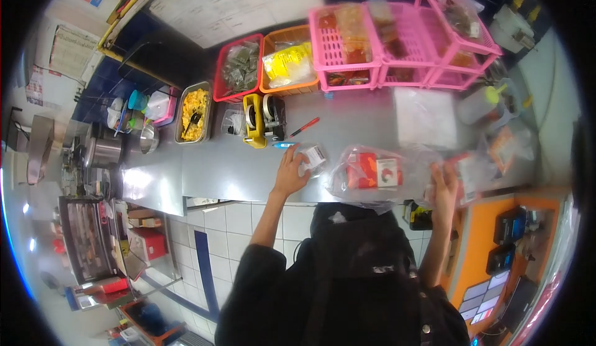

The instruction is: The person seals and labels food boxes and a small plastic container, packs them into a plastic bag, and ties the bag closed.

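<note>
My left hand (292, 171) is at the front middle of the steel counter, its fingers bent against the edge of a small clear packet (315, 157) with a white printed label. Just beyond those fingers lies a blue pen (284, 145). To the right rests a clear plastic bag (338, 181) with a red-and-white printed pack (366, 171) inside. My right hand (443, 183) has its fingers curled on the clear plastic of another bag (469, 178), which has red print on it. Part of that bag is hidden behind the hand.
Tape dispensers (253, 119) and a red pen (305, 127) lie on the counter (248, 172). Behind them stand a red basket (218, 76), an orange basket (292, 89) and pink racks (346, 80). A metal tray of yellow food (194, 115) is at left; white sheets (425, 116) lie at right.
</note>
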`<state>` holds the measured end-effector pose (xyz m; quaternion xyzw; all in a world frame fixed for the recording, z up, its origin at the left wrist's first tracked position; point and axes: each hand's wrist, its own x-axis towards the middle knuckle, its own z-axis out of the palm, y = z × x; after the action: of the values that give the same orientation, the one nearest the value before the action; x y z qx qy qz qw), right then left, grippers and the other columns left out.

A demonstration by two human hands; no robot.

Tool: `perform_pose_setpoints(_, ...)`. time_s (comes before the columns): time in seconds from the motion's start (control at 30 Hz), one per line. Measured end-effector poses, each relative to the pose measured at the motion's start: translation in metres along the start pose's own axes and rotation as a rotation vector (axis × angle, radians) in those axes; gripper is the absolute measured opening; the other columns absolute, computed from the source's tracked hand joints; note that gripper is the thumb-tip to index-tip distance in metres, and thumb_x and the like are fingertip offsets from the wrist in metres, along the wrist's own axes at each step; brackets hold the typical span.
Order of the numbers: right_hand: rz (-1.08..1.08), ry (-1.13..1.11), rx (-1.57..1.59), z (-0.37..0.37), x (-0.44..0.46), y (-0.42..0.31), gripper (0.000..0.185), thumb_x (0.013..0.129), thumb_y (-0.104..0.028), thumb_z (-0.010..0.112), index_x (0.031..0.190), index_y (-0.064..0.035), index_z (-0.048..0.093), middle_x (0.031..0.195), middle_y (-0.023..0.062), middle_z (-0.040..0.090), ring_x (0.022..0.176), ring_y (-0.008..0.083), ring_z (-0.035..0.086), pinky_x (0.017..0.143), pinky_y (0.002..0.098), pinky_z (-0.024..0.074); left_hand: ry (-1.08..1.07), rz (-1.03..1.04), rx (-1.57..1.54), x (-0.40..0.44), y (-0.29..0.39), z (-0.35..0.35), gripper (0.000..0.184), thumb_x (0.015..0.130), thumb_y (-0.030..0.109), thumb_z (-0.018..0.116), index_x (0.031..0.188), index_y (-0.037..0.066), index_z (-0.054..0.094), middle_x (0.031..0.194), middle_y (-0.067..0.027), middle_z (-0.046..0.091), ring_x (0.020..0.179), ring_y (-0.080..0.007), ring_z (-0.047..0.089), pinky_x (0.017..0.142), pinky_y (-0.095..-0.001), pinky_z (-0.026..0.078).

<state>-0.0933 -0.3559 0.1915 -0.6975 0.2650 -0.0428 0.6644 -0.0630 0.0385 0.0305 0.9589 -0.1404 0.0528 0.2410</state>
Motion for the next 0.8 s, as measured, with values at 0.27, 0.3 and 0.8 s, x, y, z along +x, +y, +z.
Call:
perform_pose_setpoints(0.27,-0.056,0.027,0.003,0.002,0.001,-0.008,0.019,0.095,-0.023,0.063,0.100,-0.0039,0.064,0.076,-0.0044,0.054,0.065,0.0030,0.044,0.054,0.0214,0.0328,-0.220,-0.255,-0.087,0.028,-0.006,0.010,0.046,0.077,0.043,0.078,0.096,0.008,0.055,0.135,-0.0205,0.049,0.123,-0.0452,0.048,0.100,-0.0510,0.043)
perform_pose_setpoints(0.3,-0.075,-0.022,0.013,-0.002,0.001,-0.007,0.020,0.095,-0.022,0.064,0.100,-0.0033,0.064,0.077,-0.0040,0.055,0.066,0.0035,0.045,0.056,0.0217,0.0338,-0.149,-0.245,-0.076,0.022,-0.011,0.016,0.047,0.077,0.047,0.077,0.094,0.008,0.057,0.130,-0.0200,0.053,0.119,-0.0435,0.052,0.096,-0.0506,0.045)
perform_pose_setpoints(0.8,-0.009,-0.088,-0.006,-0.015,0.015,0.020,0.048,0.094,-0.026,0.067,0.129,0.0035,0.054,0.089,0.0029,0.057,0.077,0.0075,0.050,0.060,0.0228,0.0385,-0.191,-0.804,-0.651,0.025,0.000,0.065,0.097,0.061,0.050,0.090,0.122,-0.011,0.046,0.122,-0.0248,0.058,0.107,-0.0276,0.062,0.092,-0.0373,0.050)
